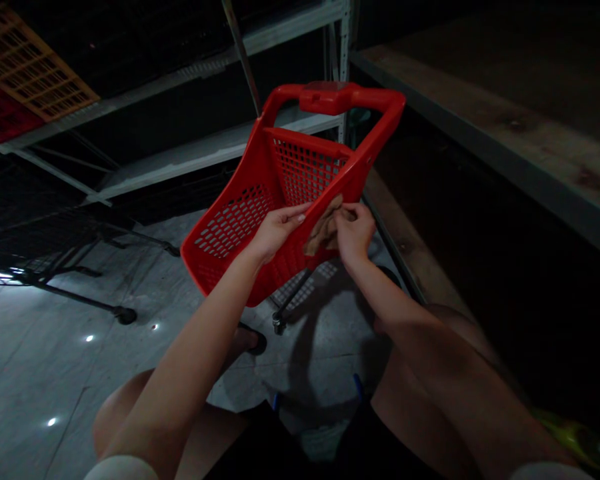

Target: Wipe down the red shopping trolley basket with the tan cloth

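A red plastic shopping basket [260,200] with a perforated body and a thick handle [333,95] stands tilted in front of me on wheels. My right hand [354,230] presses a crumpled brown cloth [324,228] against the basket's near rim, fingers closed on it. My left hand [276,227] rests on the same rim just left of the cloth, its fingers pinching the cloth's edge.
Grey metal shelving [205,147] runs behind the basket, with an orange crate [30,63] and a red one at the top left. A wooden shelf [505,127] lies to the right. My bare knees [125,413] are below, over a pale concrete floor [55,353].
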A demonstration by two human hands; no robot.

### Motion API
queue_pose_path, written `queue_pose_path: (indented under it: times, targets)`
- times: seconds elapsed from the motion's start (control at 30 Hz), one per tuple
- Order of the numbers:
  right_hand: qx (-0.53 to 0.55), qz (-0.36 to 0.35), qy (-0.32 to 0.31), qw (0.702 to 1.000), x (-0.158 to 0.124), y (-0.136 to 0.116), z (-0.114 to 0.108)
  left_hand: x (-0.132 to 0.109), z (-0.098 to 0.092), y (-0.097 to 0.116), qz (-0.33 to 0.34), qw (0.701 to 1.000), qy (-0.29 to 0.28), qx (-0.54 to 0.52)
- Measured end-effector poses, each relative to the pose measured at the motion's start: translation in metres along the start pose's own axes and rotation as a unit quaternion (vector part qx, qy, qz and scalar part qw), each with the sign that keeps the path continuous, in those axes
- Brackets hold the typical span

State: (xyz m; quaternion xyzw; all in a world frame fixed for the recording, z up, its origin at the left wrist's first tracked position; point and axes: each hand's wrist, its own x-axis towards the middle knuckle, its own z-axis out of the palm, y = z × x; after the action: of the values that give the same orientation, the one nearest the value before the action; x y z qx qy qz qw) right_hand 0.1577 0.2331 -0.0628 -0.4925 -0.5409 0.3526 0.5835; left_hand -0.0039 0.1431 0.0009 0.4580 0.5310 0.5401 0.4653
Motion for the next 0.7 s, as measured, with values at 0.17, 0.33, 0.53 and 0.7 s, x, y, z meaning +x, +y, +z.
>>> queue_pose_path:
  times: [0.17, 0.33, 0.53, 0.7]
  targets:
    - [-0.026, -0.013, 0.002, 1.0, -0.002, 0.005, -0.005, 0.002, 0.004, -0.004, 0.023, 0.999, -0.003, 0.035]
    - [0.015, -0.124, -0.187, 0.974, -0.07, -0.006, 0.003, 0.0, 0.0, -0.005, 0.018, 0.998, 0.006, 0.063]
    - [-0.051, -0.194, -0.054, 0.978, 0.019, -0.015, -0.024, -0.01, -0.003, 0.0, 0.047, 0.992, 0.012, 0.12]
    - [-0.057, -0.203, 0.118, 0.97, 0.081, -0.015, -0.048, -0.016, -0.003, -0.001, 0.014, 0.993, 0.016, 0.115]
